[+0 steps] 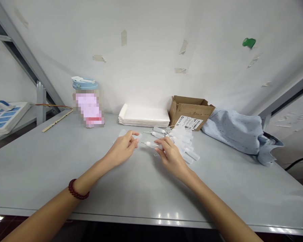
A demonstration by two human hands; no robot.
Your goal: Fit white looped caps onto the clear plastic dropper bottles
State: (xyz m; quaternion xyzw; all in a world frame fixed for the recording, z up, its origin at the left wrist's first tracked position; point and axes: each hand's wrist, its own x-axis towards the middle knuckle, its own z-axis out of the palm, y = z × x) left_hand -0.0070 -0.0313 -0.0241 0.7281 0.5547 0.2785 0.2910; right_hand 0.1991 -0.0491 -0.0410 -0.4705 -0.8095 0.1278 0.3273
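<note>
My right hand (170, 156) pinches a small translucent needle-tip bottle (151, 145) between thumb and fingers. Its thin metal needle points left, toward my left hand (125, 148). The left fingers are curled, with thumb and index tip near each other just beyond the needle. Something clear shows between and behind them, too faint to name. Beside and behind my right hand lies a loose pile of similar translucent bottles (192, 154), several with needle tips; the hand partly hides it.
A stack of white padded envelopes (145, 116) lies against the wall, next to an open cardboard box (192, 111). Light blue cloth (232, 131) is heaped at right. A blue-lidded container (85, 84) stands at left, partly blurred. A power strip (7, 117) is at far left.
</note>
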